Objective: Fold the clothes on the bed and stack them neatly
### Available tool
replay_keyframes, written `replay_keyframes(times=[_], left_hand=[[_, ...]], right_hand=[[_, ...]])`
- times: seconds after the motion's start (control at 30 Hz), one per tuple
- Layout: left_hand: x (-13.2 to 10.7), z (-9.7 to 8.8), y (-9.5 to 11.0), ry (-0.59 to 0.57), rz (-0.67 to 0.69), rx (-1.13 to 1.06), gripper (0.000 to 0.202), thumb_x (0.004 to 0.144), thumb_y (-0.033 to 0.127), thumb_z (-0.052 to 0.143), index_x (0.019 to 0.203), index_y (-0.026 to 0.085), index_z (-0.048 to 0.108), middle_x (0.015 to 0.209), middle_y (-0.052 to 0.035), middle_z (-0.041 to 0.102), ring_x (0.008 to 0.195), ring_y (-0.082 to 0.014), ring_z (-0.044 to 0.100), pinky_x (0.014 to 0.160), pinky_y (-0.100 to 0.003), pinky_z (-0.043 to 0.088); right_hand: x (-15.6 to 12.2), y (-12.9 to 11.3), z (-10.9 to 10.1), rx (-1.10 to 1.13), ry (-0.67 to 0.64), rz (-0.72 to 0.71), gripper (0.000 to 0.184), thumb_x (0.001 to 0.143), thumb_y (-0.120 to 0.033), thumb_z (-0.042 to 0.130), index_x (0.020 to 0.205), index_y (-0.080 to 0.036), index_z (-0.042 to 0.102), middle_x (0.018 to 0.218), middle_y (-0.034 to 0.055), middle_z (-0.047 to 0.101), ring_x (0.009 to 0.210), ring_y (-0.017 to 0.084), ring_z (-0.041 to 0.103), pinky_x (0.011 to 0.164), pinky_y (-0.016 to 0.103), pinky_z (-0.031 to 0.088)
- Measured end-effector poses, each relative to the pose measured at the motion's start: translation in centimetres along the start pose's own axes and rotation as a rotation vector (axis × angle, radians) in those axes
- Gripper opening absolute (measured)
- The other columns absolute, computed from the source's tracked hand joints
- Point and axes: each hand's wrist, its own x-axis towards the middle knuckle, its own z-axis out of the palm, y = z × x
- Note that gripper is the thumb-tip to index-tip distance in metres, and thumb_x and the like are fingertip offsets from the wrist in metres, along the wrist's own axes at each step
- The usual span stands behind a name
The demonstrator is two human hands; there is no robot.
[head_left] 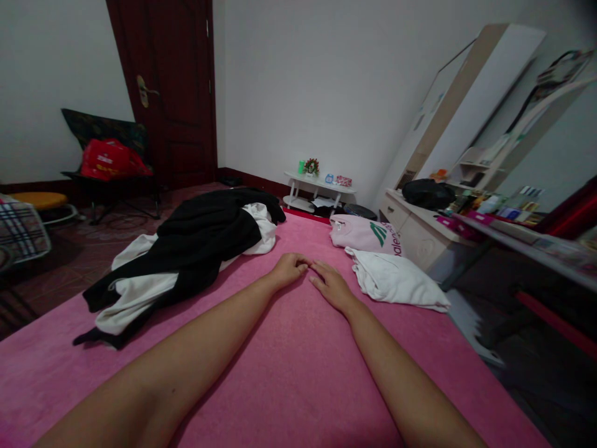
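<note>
My left hand (290, 269) and my right hand (330, 285) rest on the pink bedspread (289, 361), fingertips meeting in the middle. Both are open, fingers loosely bent, and I see nothing in them. Left of my left hand lies a loose heap of black clothing (205, 227) mixed with white clothing (140, 298). Close to the right of my right hand is a folded white garment (396, 277). Just beyond it sits a folded pale pink shirt (361, 233) with a green logo and dark lettering.
A low white table (319, 183) with a small plant stands past the bed's far edge. Along the right are a white dresser (410, 227) and a cluttered desk (536, 233). A chair holding a red bag (112, 160) stands left, near the brown door (172, 93).
</note>
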Motion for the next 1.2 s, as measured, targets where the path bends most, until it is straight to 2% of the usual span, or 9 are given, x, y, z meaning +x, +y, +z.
replay_keyframes(times=[1.2], left_hand=[[-0.10, -0.11, 0.34, -0.008, -0.010, 0.010, 0.028, 0.077, 0.011, 0.055, 0.098, 0.012, 0.073, 0.089, -0.0056, 0.074, 0.076, -0.0142, 0.064, 0.076, -0.024, 0.050]], right_hand=[[0.08, 0.12, 0.08, 0.011, -0.004, 0.006, 0.048, 0.091, -0.042, 0.046, 0.133, -0.019, 0.054, 0.144, 0.0121, 0.046, 0.135, 0.027, 0.038, 0.112, 0.051, 0.026]])
